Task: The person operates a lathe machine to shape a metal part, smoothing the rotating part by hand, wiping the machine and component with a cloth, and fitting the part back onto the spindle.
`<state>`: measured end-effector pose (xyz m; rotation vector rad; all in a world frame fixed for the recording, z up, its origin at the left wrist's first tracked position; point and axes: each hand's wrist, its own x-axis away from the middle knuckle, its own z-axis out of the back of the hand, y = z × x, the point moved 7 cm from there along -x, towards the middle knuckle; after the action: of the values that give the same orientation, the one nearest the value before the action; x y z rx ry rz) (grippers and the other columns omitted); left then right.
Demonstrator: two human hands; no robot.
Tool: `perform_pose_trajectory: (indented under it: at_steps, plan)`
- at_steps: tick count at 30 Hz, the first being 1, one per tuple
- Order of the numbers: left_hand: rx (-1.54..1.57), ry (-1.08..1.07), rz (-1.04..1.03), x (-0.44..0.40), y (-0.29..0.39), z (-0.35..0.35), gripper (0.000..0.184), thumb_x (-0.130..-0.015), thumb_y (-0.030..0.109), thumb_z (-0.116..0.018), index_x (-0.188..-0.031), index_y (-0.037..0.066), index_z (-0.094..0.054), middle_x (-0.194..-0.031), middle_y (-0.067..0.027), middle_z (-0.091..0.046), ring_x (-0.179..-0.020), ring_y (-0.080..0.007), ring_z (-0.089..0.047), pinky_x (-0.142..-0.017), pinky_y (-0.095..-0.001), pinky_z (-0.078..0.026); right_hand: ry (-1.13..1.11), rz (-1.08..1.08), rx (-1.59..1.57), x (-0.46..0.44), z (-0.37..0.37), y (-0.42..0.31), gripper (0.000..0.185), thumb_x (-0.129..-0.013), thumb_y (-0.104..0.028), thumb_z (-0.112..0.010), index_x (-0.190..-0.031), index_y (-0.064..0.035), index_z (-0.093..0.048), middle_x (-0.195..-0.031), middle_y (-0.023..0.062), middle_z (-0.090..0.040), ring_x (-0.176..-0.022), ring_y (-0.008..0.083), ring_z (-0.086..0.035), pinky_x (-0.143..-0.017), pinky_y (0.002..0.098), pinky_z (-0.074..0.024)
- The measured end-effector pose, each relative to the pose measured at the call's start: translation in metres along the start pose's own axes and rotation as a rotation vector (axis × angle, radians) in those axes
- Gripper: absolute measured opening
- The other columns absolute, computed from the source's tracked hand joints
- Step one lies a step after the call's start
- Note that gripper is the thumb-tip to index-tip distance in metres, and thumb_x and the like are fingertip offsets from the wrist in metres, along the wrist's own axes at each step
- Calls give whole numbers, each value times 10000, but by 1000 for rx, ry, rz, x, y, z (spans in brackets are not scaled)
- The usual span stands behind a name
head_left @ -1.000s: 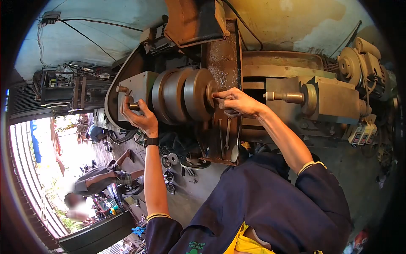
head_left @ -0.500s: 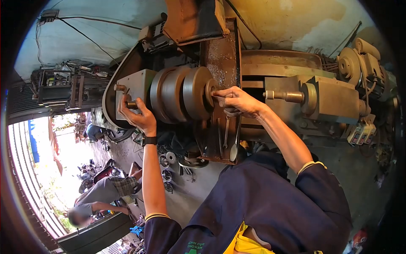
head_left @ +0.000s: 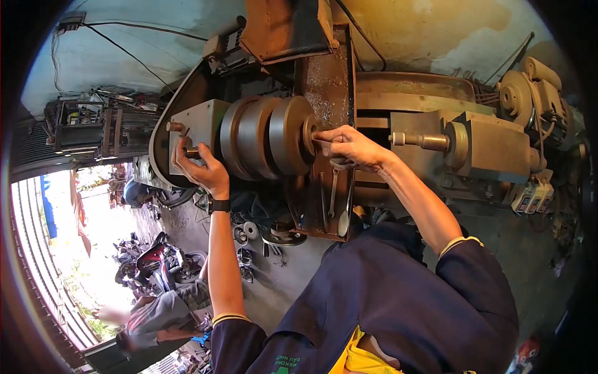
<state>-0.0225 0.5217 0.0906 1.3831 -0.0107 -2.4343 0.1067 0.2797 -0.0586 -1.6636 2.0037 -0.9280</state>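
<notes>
A lathe-like machine carries a large grooved metal drum [head_left: 249, 138] beside a box-shaped headstock [head_left: 205, 118]. My left hand [head_left: 205, 172] is at the headstock's front, with fingers and thumb closed round a short brass-coloured handle [head_left: 192, 151]. Another peg [head_left: 176, 126] sticks out just above those fingers. On the drum's right end is a small round hub [head_left: 309, 133]. My right hand [head_left: 350, 148] reaches its centre with curled fingers, index finger and thumb at the bore. Whatever lies between those fingertips is hidden.
A tailstock [head_left: 498, 143] with a protruding spindle [head_left: 420, 141] stands to the right. Below the drum, a metal tray [head_left: 317, 227] holds a wrench [head_left: 334, 193]. Metal rings [head_left: 250, 230] lie on the floor. Another person [head_left: 162, 318] bends at lower left, near motorbike parts [head_left: 159, 265].
The other person has bent lower and shifted down and right, exposing more of the motorbike parts. Both my hands keep practically the same positions at the machine.
</notes>
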Motion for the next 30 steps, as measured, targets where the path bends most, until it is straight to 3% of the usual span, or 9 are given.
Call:
perform_pose_trajectory:
  at_steps: [17, 30]
  plan:
    - [6, 8, -9, 0, -1, 0, 413, -868, 41, -660, -1266, -1, -557, -1216, -136, -591, -1178, -323, -506, -1036, -465, -368, -15, -20, 1, -1, 0, 1, 447, -927, -44, -523, -1372, -23, -506, -620, -74, -370, -498, 33, -302, -441, 217, -252]
    - [-18, -1, -13, -1, 1, 0, 407, -838, 21, -654, -1229, -34, -555, -1221, -172, -583, -1177, -363, -516, -1038, -472, -377, -26, 18, 15, 2, -1, -3, 417, -935, -51, -509, -1350, 0, -503, -645, -72, -385, -499, 31, -315, -441, 213, -251]
